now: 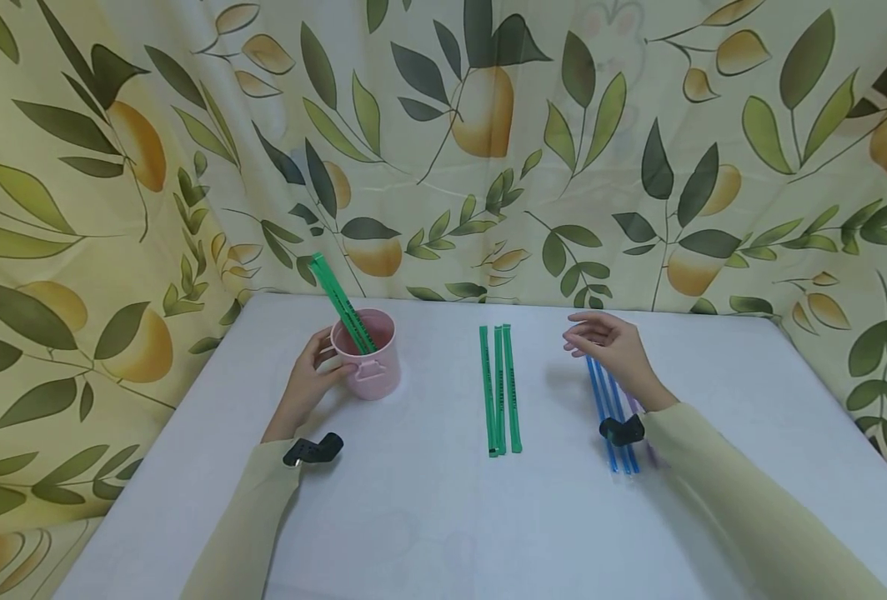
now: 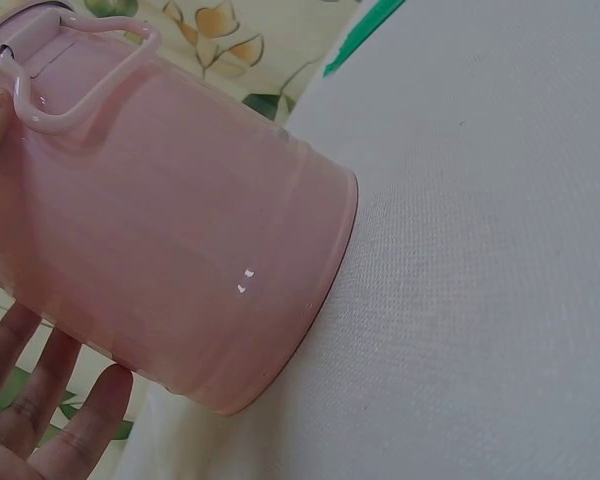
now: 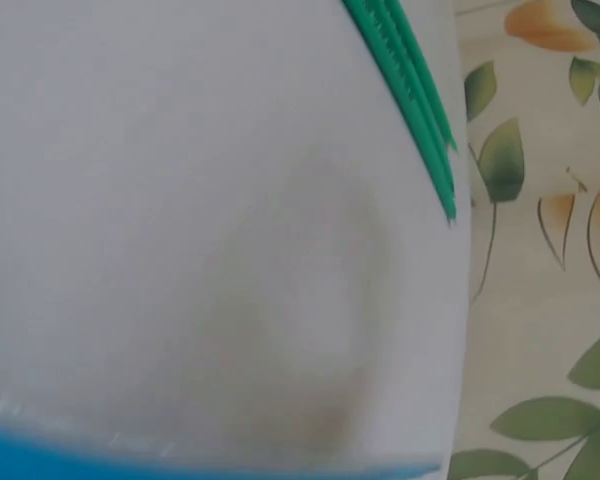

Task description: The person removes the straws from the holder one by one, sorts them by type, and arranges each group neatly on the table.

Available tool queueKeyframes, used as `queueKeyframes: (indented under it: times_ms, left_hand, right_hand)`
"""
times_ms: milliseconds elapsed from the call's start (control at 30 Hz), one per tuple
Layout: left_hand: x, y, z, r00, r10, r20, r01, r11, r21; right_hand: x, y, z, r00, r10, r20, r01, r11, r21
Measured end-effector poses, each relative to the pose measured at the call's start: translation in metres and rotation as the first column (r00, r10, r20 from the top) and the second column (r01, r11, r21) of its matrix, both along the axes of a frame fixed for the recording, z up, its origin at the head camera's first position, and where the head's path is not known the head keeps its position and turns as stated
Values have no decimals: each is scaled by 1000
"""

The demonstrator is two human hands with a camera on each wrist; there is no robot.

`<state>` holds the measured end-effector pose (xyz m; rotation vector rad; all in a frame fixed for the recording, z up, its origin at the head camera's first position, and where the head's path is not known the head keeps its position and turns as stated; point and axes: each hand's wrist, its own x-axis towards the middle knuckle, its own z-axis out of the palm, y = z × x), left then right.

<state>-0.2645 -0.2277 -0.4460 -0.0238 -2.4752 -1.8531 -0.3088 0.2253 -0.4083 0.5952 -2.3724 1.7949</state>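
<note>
My left hand [image 1: 312, 375] holds a pink cup [image 1: 378, 379] from its left side, thumb near the small handle and fingers around the wall; the left wrist view shows the cup [image 2: 180, 230] up close. Several slim green printed sticks [image 1: 342, 302] lean out of the cup's mouth. Over on the right, my right hand [image 1: 612, 346] hovers with loosely bent fingers and nothing visible in them. Under that hand and wrist lie blue straw-like sticks [image 1: 607, 400], partly hidden. The right wrist view shows no fingers, only a blue strip [image 3: 40, 460] along its bottom edge.
Three green sticks [image 1: 499, 392] lie side by side mid-table, between the hands. Purple sticks [image 1: 633, 404] show beside the blue ones, mostly covered by the right arm. A white cloth [image 1: 413, 517] covers the table, and a fruit-patterned curtain [image 1: 428, 217] hangs behind it.
</note>
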Motion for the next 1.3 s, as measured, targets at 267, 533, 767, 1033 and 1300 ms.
queueKeyframes:
  times_ms: [267,533,767,1033,1300]
  left_hand:
    - [0,0,0,1000,9,7,-9,1000,-2]
    - [3,1,4,1000,-7,-6,8,1000,17]
    - [1,0,0,1000,-3,-6,3,1000,14]
    - [2,0,0,1000,-6,-9,6,1000,4]
    - [2,0,0,1000,-7,-27,7,1000,18]
  right_hand:
    - [-8,-29,9,1000,8,1,-8,999,53]
    - [-15,-57,21,997,77,-12,-76,996,52]
    - [-26,-85,30,994,105,-13,-104,993,56]
    - [-34,-120,40,992,129,8,-129,990,63]
    - [-41,-152,52,983,181,-36,-178,981,73]
